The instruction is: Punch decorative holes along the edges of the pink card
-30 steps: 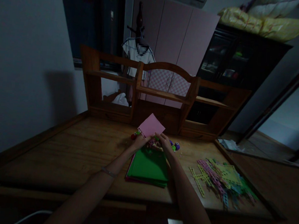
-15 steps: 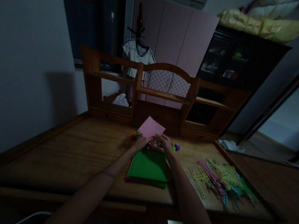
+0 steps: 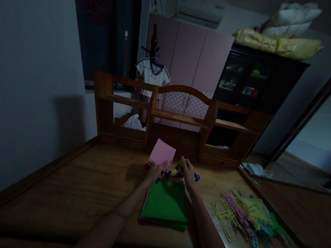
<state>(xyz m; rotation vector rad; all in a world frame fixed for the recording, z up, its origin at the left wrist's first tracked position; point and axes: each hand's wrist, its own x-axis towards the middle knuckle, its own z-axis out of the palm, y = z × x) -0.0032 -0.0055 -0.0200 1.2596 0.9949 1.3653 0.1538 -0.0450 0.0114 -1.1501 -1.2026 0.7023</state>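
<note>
While the fingers of the left hand (image 3: 154,173) pinch its lower edge, one pink sheet (image 3: 162,152) stands above the table (image 3: 91,187), dark marks bordering part, remainder plain: seemingly part-finished. Right hand (image 3: 188,172): fingers curled, apart from sheet; any hold cannot be told. Between both hands' fingers: small pieces (image 3: 174,173), uncountable. Beside right fingers: one purple ball (image 3: 197,176). Nearer than fingers: one green-topped stack (image 3: 166,204). Farther right: one heap of perforated strips (image 3: 240,212).

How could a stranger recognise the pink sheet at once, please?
Find the wooden desk with the shelf unit along its far side. On it lies a green-topped stack, and just beyond, the left hand holds the pink sheet. Unlike the flat stack, it is held up, squarish, with dark spots along its near edge.
</note>
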